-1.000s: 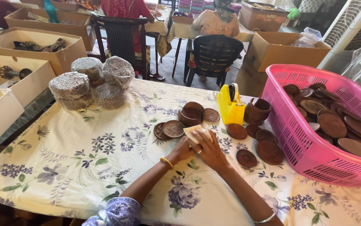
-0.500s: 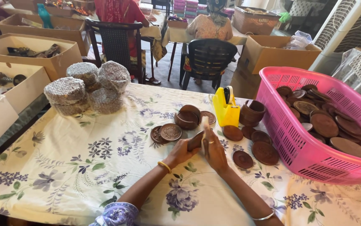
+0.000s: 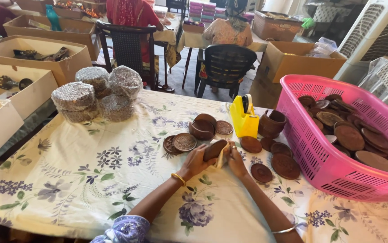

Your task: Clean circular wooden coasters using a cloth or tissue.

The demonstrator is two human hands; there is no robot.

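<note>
A table (image 3: 90,180) spread with a cream cloth printed in purple flowers fills most of the view. On its right side stands a pink slatted plastic basket (image 3: 311,148) heaped with round brown discs, some carved. At the far left of the cloth sit four bundles wrapped in silvery foil (image 3: 97,92), stacked close together. Near the middle is a yellow plastic tape dispenser (image 3: 244,118), with a small brown clay pot (image 3: 271,123) just beside it (more loose brown discs lie on the cloth between the dispenser and the basket). To the left of those, a carved brown disc (image 3: 184,141) rests flat.

Smallest and nearest is a plain round brown disc (image 3: 215,150), held tilted on edge just above the cloth, between both hands. The left hand (image 3: 197,161) is closed around its lower edge; the right hand (image 3: 235,157) presses a pale scrap, perhaps paper or cloth, against its near face, though the fingers hide most of it. The step in hand looks like wrapping or wiping this disc. The next move calls for turning the disc while keeping the scrap tight against it.
</note>
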